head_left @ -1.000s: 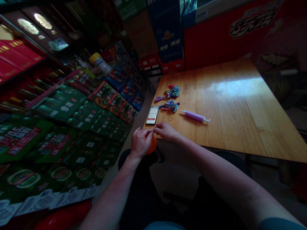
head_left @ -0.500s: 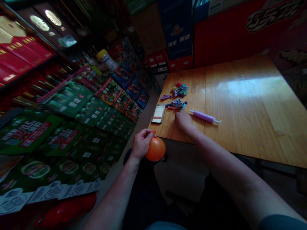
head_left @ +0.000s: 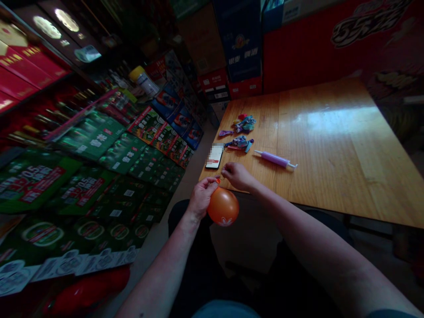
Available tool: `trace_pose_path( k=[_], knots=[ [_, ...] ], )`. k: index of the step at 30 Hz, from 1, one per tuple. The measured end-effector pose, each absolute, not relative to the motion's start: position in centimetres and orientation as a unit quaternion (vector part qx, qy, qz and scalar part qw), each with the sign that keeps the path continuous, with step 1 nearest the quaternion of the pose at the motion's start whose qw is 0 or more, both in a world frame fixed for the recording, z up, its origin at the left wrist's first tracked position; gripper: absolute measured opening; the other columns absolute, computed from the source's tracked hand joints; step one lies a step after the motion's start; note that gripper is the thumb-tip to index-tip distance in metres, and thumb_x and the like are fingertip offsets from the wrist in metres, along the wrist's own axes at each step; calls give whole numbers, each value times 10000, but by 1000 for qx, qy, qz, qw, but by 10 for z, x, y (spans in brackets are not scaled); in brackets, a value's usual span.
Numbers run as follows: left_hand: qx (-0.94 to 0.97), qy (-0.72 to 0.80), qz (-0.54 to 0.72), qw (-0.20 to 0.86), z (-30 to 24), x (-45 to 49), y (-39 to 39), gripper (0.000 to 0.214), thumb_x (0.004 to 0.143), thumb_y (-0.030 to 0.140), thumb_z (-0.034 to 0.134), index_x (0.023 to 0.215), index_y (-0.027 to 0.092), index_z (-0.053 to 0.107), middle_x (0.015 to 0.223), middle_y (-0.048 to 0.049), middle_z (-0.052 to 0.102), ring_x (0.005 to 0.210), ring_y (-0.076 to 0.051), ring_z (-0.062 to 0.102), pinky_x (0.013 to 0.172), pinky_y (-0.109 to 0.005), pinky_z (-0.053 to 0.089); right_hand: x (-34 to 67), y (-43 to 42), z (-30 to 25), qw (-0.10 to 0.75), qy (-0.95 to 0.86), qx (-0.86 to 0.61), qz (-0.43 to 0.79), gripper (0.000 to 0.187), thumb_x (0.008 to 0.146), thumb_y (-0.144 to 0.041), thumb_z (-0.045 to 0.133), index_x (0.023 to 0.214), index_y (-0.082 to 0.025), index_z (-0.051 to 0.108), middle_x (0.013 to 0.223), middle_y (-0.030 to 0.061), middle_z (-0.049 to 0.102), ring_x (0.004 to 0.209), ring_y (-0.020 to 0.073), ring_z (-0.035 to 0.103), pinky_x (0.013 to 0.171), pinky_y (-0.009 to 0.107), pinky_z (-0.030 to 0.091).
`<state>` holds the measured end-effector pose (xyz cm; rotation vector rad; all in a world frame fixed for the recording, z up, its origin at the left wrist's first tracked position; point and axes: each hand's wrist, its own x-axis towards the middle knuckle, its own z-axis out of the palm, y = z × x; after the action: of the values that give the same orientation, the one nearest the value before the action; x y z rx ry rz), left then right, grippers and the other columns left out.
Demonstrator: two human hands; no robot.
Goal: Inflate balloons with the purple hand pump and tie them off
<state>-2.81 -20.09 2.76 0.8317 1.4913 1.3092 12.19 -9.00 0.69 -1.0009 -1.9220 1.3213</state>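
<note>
My left hand (head_left: pixel 200 199) pinches the neck of an inflated orange balloon (head_left: pixel 224 207), which hangs past the table's near edge and carries a pale printed figure. Just right of the neck, my right hand (head_left: pixel 237 175) is closed, fingertips together on a thin string-like piece (head_left: pixel 221 178) that is too fine to identify surely. A phone (head_left: pixel 214 158) lies beyond both hands at the table's left edge. Uninflated balloons lie in a near pile (head_left: pixel 241 143) and a far pile (head_left: pixel 245 124). To their right rests a purple balloon pump (head_left: pixel 275 160).
The wooden table (head_left: pixel 324 172) extends to the right. Stacked green drink cases (head_left: pixel 96 145) line the left side, with red boxes (head_left: pixel 26 66) on a shelf above. Blue cartons (head_left: pixel 240 44) and a large red box (head_left: pixel 298 57) stand behind the table.
My right hand has drawn back from the near balloon pile toward the orange balloon's neck, with a thin piece at its fingertips. The orange balloon has turned, bringing its print into view.
</note>
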Motion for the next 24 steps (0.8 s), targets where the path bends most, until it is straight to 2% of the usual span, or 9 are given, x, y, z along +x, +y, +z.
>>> trace_pose_path(
  k=[5,12,16,18,21,24],
  knots=[
    [332,607,526,495,23,-25,-207,336,746,423,925,915,183,762,872,-22,721,709,-132,637,655,-241,486,121,-102,6,304,-729,-340,510,140,914,-182,644,780,-157,672,790,52,675,722,147,539,682,280,326],
    [321,615,544,472,19,-21,-206,382,720,455,933,902,170,757,849,-31,736,717,-151,665,676,-264,513,126,-104,9,310,-697,-321,561,63,841,-117,680,842,-165,720,845,45,688,788,158,555,748,282,352],
    [333,628,555,432,22,-24,-202,364,692,434,937,868,167,763,834,-32,745,726,-159,671,699,-273,509,127,-107,11,297,-640,-330,627,133,789,-121,736,684,-167,668,702,27,613,714,143,483,699,284,330],
    [348,635,551,415,22,-24,-201,323,701,395,929,868,162,779,832,-37,751,739,-163,673,715,-271,504,125,-108,11,288,-589,-340,675,173,819,-181,720,674,-173,626,671,21,582,676,136,470,657,278,336],
    [368,643,546,391,23,-23,-202,276,729,356,903,887,160,789,836,-38,757,760,-166,677,735,-268,503,121,-111,8,275,-497,-336,751,148,872,-273,647,770,-184,587,749,32,630,668,138,548,642,270,409],
    [383,644,546,375,25,-20,-204,235,756,318,868,900,157,776,856,-39,756,775,-161,679,755,-265,511,119,-112,7,274,-427,-310,804,129,863,-293,625,828,-187,562,833,46,666,714,145,623,676,277,472]
  ],
)
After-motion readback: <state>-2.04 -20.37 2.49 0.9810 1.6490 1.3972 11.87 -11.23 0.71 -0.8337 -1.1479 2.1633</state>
